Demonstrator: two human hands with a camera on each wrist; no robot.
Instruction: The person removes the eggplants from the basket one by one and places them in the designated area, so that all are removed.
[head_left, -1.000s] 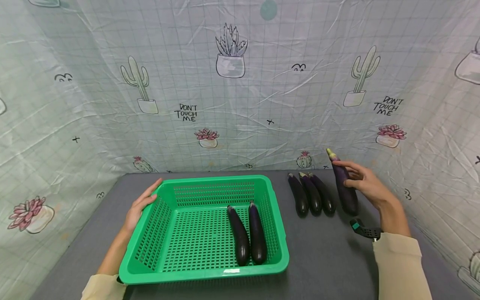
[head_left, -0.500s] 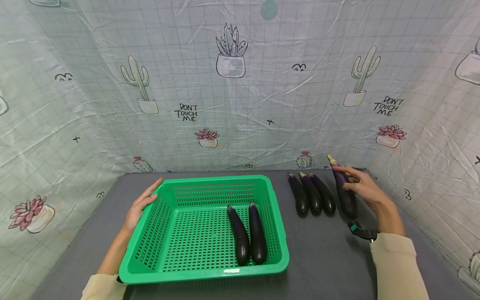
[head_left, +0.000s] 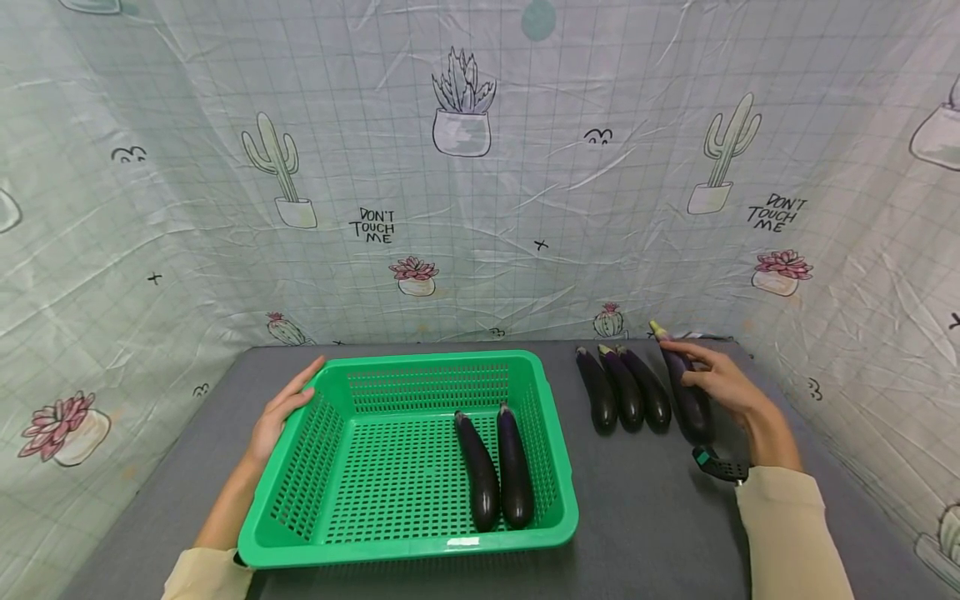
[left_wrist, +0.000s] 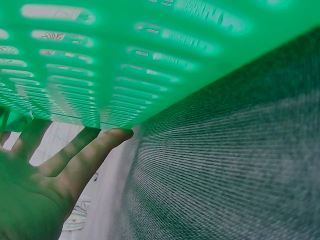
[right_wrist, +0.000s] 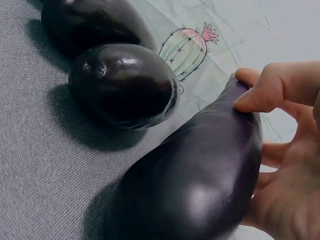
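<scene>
At the right of the head view my right hand (head_left: 723, 382) pinches a dark purple eggplant (head_left: 690, 408) near its yellow-green stem. The right wrist view shows the thumb and fingers at the narrow upper part of this eggplant (right_wrist: 195, 165), its fat end low over the grey cloth. My left hand (head_left: 276, 417) rests along the left side of a green plastic basket (head_left: 405, 552). In the left wrist view its fingers (left_wrist: 90, 157) reach out fairly straight against the slotted wall. Inside the basket, toward its right side, lie two eggplants, a left one (head_left: 478, 475) and a right one (head_left: 515, 475).
Three more eggplants lie side by side between basket and right hand: a left one (head_left: 598, 396), a middle one (head_left: 624, 392) and a right one (head_left: 649, 396). Grey cloth (head_left: 645, 517) covers the table. A printed curtain (head_left: 525, 192) closes off the back and sides.
My right hand has lowered the eggplant and shifted it slightly left, toward the row of three. The left hand and the basket have not moved.
</scene>
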